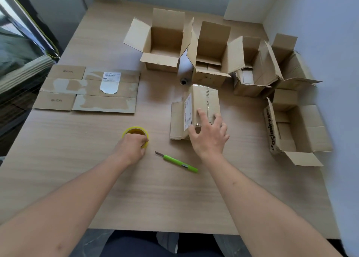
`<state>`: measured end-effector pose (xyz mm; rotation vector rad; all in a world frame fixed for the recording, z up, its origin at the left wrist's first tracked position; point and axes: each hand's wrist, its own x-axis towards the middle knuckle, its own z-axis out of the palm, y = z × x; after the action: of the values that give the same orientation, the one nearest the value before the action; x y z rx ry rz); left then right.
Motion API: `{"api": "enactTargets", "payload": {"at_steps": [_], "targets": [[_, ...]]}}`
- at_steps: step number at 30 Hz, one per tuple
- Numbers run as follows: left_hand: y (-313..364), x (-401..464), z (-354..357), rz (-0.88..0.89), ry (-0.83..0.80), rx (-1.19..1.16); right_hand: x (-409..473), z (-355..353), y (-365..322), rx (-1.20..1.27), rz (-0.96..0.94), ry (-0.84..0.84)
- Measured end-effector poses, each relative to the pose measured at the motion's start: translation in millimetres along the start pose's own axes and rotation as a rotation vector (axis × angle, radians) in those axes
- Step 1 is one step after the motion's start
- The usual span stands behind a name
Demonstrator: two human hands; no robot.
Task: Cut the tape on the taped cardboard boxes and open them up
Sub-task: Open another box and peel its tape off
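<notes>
Steady the taped cardboard box [202,109], lying on its side just beyond the green utility knife [177,162], by pressing down with the right hand [208,135], now spread over the box's near end with contact uncertain; then take up the knife and run a shallow blade along the glossy tape seam on the upper face. Brown, small, white label on the left face, one flap loose at left. Left hand [132,148], left of the knife, curled around the yellow tape roll [135,135].
</notes>
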<state>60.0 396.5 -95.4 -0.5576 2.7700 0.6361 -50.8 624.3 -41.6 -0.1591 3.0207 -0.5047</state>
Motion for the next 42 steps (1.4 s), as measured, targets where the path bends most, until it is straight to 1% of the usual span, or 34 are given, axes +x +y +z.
{"api": "enactTargets", "payload": {"at_steps": [2,3,5,8,10,12,14,16,19,22,24,25,28,29,30,32,33,34,35,37,38,40,41,42], "targets": [[11.8,-2.7,-7.9,-0.004,-0.006,0.043,-0.9,-11.0,4.2,0.203,0.058,0.066],[18.5,-3.9,-10.4,-0.004,-0.004,0.027,-0.7,-15.6,6.5,0.328,0.102,0.092],[34.1,-4.7,-15.4,-0.028,0.003,-0.062,2.0,-25.8,10.3,0.569,0.177,0.121],[66.1,-4.9,-25.0,-0.063,0.022,-0.254,2.6,-36.7,15.5,0.846,0.164,0.099],[88.2,-4.3,-31.4,-0.016,0.035,-0.376,2.0,-40.4,15.6,0.986,0.201,0.032],[106.5,-5.9,-37.2,0.011,0.046,-0.481,1.2,-42.2,16.7,1.097,0.312,-0.055],[117.0,-5.7,-38.9,-0.021,0.086,-0.593,0.7,-42.0,22.2,1.163,0.430,-0.140],[123.7,-5.1,-40.8,-0.084,0.092,-0.749,-1.7,-36.8,29.5,1.226,0.517,-0.239],[131.0,-3.7,-44.3,-0.146,0.043,-0.887,-5.5,-24.4,40.6,1.326,0.600,-0.344],[140.1,-13.2,-55.3,-0.131,-0.027,-0.981,-7.2,-13.2,45.3,1.429,0.733,-0.397],[143.0,-19.1,-59.5,-0.079,-0.084,-0.918,-9.7,-10.0,47.8,1.442,0.791,-0.417],[141.5,-19.5,-58.5,-0.050,-0.098,-0.860,-10.0,-7.6,49.4,1.397,0.783,-0.426],[137.6,-18.7,-50.6,-0.002,-0.104,-0.647,-9.7,2.3,56.1,1.142,0.704,-0.477],[136.8,-18.3,-47.1,0.003,-0.142,-0.595,-9.1,1.7,57.7,1.063,0.659,-0.511],[136.0,-18.5,-44.1,-0.001,-0.181,-0.554,-8.1,0.8,58.9,0.999,0.613,-0.560],[135.5,-15.9,-38.2,-0.001,-0.169,-0.433,-9.0,-7.1,61.0,0.884,0.527,-0.688],[136.6,-14.8,-35.9,0.003,-0.157,-0.332,-9.1,-7.8,62.0,0.843,0.502,-0.733],[139.5,-14.1,-34.4,0.010,-0.156,-0.214,-8.9,-8.0,63.1,0.812,0.483,-0.743],[141.6,-12.8,-32.0,0.014,-0.161,-0.094,-8.5,-8.1,63.9,0.768,0.452,-0.717],[144.3,-9.4,-26.0,0.004,-0.161,0.041,-3.4,-6.6,65.3,0.651,0.388,-0.545],[145.6,-7.7,-22.6,-0.007,-0.159,0.059,-1.1,-8.3,64.6,0.597,0.388,-0.430],[149.4,-5.4,-17.5,-0.014,-0.152,0.055,1.2,-14.5,61.4,0.573,0.417,-0.189],[150.0,-3.8,-15.0,-0.012,-0.144,0.046,1.1,-18.3,59.0,0.568,0.394,-0.056],[150.2,-1.9,-13.2,-0.007,-0.135,0.039,0.3,-23.1,55.9,0.543,0.309,0.098]]}}
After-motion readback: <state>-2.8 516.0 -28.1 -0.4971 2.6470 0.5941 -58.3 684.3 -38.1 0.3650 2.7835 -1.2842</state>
